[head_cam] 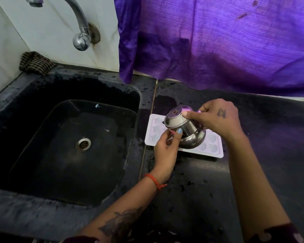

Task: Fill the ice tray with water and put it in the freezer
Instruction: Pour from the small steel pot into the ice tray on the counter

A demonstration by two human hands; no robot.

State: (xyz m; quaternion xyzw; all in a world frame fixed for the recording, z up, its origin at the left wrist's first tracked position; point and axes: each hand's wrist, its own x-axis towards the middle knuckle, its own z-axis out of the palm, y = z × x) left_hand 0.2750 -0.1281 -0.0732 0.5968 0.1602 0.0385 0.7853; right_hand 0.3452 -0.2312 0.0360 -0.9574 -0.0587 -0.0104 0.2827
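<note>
A pale lilac ice tray with star and round moulds lies flat on the dark wet counter, just right of the sink. Above it a small steel pot is tipped far over, its base turned up and to the left, its mouth down toward the tray. My right hand grips the pot from the right, with one finger across its side. My left hand holds the pot's lower left side, thumb on the steel. The pot hides the tray's middle moulds; no stream of water is visible.
A black sink with a steel drain fills the left. A chrome tap juts from the white tiled wall above it. A dark striped cloth sits in the back corner. A purple curtain hangs over the counter's rear edge.
</note>
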